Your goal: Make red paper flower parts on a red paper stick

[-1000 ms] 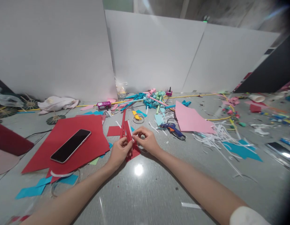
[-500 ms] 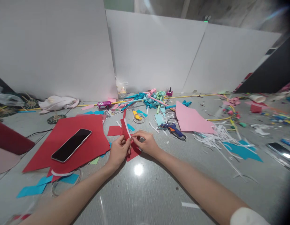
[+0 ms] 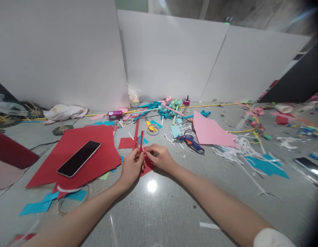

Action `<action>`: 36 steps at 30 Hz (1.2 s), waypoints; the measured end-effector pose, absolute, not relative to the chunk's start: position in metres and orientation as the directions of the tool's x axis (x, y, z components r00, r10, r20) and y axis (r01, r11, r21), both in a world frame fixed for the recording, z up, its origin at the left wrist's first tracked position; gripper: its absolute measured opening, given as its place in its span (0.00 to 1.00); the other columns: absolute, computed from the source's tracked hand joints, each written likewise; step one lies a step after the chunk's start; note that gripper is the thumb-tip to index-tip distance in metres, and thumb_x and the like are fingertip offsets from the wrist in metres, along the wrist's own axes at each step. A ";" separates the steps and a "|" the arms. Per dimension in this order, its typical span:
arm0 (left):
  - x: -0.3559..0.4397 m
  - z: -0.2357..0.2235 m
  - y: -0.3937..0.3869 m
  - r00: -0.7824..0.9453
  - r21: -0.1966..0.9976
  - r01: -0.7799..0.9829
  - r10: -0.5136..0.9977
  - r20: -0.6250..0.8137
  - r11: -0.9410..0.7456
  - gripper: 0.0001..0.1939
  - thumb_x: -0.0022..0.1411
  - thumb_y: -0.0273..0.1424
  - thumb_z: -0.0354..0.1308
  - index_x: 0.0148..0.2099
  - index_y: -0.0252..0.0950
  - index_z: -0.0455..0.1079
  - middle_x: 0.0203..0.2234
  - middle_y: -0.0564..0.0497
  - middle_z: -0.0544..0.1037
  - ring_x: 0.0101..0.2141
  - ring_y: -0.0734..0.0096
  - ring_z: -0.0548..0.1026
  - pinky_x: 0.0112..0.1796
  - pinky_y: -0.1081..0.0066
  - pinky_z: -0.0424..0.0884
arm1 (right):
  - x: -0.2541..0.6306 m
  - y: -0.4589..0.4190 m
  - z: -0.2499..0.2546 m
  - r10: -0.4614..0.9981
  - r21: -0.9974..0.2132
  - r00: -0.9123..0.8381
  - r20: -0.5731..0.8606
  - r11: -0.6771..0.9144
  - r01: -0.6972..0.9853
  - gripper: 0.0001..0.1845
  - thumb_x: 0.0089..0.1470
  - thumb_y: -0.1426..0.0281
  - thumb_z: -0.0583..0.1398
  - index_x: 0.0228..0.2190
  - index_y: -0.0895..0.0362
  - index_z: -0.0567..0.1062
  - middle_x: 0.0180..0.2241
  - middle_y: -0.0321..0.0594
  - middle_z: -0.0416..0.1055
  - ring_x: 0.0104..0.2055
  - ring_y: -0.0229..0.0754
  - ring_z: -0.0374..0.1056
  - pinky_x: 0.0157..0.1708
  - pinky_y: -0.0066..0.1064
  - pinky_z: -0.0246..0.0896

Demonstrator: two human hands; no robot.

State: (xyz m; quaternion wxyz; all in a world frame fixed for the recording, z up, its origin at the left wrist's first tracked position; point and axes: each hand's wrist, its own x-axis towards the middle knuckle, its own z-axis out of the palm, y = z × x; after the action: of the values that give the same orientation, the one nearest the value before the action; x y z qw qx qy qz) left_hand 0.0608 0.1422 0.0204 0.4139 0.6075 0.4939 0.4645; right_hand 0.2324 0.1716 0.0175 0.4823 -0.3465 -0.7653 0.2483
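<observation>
My left hand (image 3: pixel 132 165) is closed, its thumb and fingers pinching a narrow red paper strip (image 3: pixel 142 138) that stands up edge-on. A thin white strip (image 3: pixel 143 148) lies along the red one near the fingertips. My right hand (image 3: pixel 161 158) meets the left at this spot, thumb and forefinger pinched at the white strip's lower end. Under both hands lies a red paper piece (image 3: pixel 148 167), partly covered. A slim red paper stick (image 3: pixel 136 134) runs away from me just beyond the left hand. Exactly what sits between the right fingertips is too small to see clearly.
Left, a phone (image 3: pixel 79 159) rests on large red paper (image 3: pixel 107 144). A tape roll (image 3: pixel 153 129) and yellow cutter (image 3: pixel 150 125) lie ahead. Right of them are a blue glue gun (image 3: pixel 190 142), pink paper (image 3: pixel 212 130) and white paper scraps (image 3: pixel 232 151). White panels (image 3: pixel 171 58) stand behind.
The red strip in my left hand has turned from showing its wide face to nearly edge-on, uncovering the red stick behind it. Both hands stay in almost the same place.
</observation>
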 end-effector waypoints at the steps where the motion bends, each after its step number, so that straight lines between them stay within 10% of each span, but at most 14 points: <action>1: 0.061 0.021 0.142 0.086 0.959 0.224 0.984 0.156 -0.172 0.15 0.70 0.43 0.56 0.34 0.38 0.66 0.16 0.57 0.71 0.17 0.74 0.69 0.20 0.76 0.63 | 0.233 0.172 0.017 0.770 -0.713 -0.298 0.565 0.637 0.294 0.09 0.65 0.67 0.61 0.38 0.53 0.82 0.38 0.43 0.81 0.40 0.44 0.76 0.43 0.36 0.69; 36: 0.062 0.014 0.145 0.090 0.936 0.297 0.982 0.168 -0.188 0.15 0.70 0.42 0.55 0.33 0.39 0.65 0.16 0.57 0.71 0.16 0.74 0.70 0.18 0.77 0.61 | 0.232 0.174 0.012 0.739 -0.646 -0.321 0.592 0.673 0.360 0.06 0.63 0.71 0.60 0.35 0.56 0.79 0.34 0.40 0.77 0.35 0.40 0.72 0.38 0.30 0.65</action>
State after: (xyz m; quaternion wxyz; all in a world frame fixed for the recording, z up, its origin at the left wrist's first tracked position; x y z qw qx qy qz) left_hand 0.0617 0.1447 0.0143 0.3852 0.6297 0.5078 0.4441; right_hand 0.2321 0.1739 0.0117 0.4666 -0.3491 -0.7868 0.2034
